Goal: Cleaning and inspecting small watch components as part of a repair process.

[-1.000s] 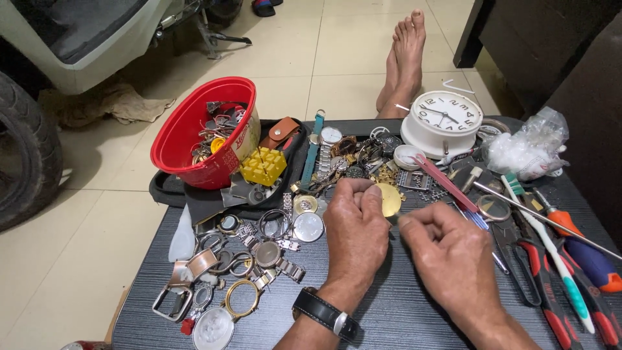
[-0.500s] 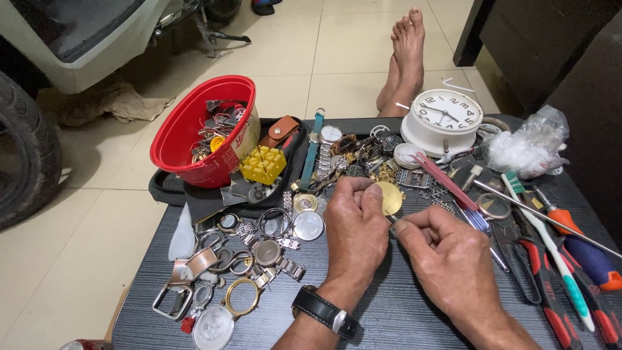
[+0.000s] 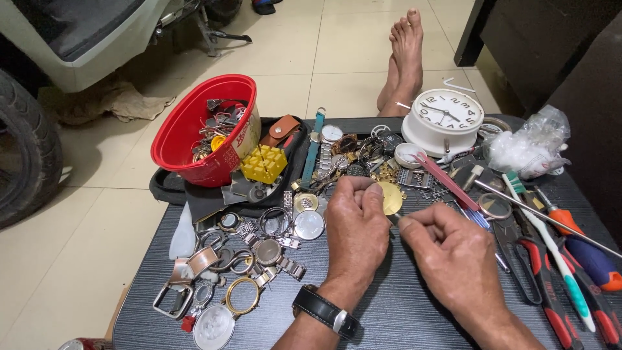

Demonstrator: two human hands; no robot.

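Barely anything has moved: the left hand (image 3: 356,223) keeps its fingers pinched on the gold disc (image 3: 390,198), the right hand (image 3: 453,256) gripping a thin tool just beside that disc.
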